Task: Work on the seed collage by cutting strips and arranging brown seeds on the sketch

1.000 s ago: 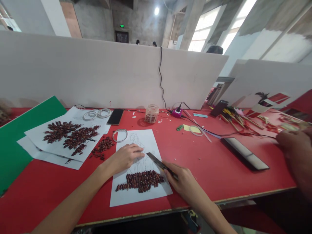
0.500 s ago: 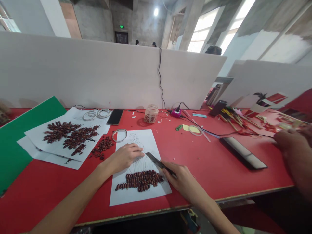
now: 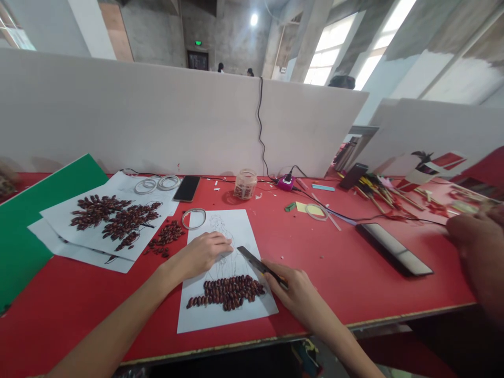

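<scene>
My right hand (image 3: 289, 286) is closed round a utility knife (image 3: 254, 258), its blade slanting up and left over a white sheet (image 3: 252, 320) with a pencil drawing. Close to the blade's tip, my left hand (image 3: 208, 252) rests on the sheet with its fingers together and bent; whatever lies under the fingertips is hidden. Below both hands, rows of dark red-brown beans (image 3: 232, 289) cover the lower part of the drawing. A loose heap of beans (image 3: 167, 236) lies on the table left of the sheet, beside a tape roll (image 3: 193, 218).
Two bean-covered drawings (image 3: 63, 215) lie at the left by a green board (image 3: 23, 252). A phone (image 3: 186, 188), a jar (image 3: 245, 184) and a purple socket block (image 3: 285, 182) stand along the back. At right are a black case (image 3: 394, 249) and another person's hand (image 3: 468, 231).
The view has shifted very slightly. Both hands and the utility knife keep nearly the same places over the sheet.
</scene>
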